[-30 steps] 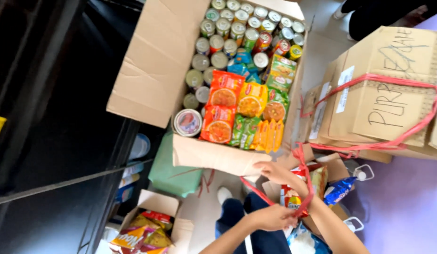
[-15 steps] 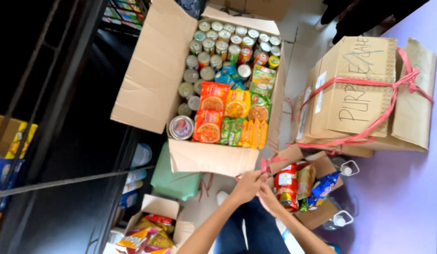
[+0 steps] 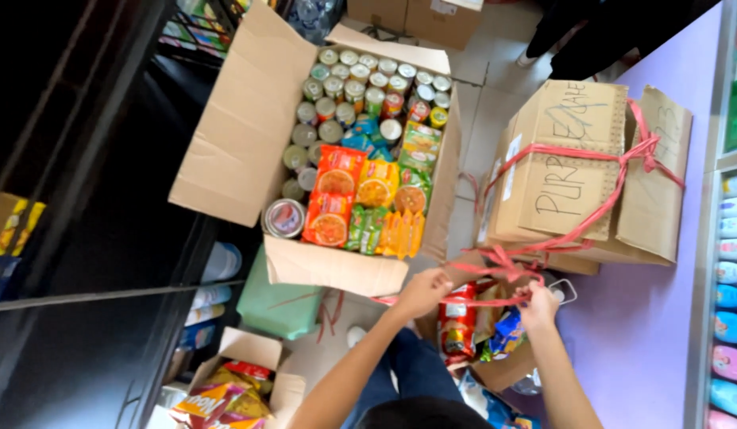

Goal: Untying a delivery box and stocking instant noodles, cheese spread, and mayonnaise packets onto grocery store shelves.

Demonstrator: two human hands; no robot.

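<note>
The left hand (image 3: 422,291) and right hand (image 3: 538,306) each close their grip on a thin red plastic string (image 3: 495,303) stretched between them, above a small open cardboard box of snack packets (image 3: 464,334).

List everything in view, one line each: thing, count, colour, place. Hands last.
Open carton: one, brown, centre.
Cans: many, mixed colours, carton's far part.
Snack packets: many, orange, yellow and green, carton's near part.
Tied carton: one, brown, red strap around it, right.
Small box of packets: one, brown, under the hands.
Red cord: one, stretched between the hands.
Chip box: one, bottom left.
Bottles: a column, pastel, right edge.
Left hand: grip on cord.
Right hand: grip on cord.
</note>
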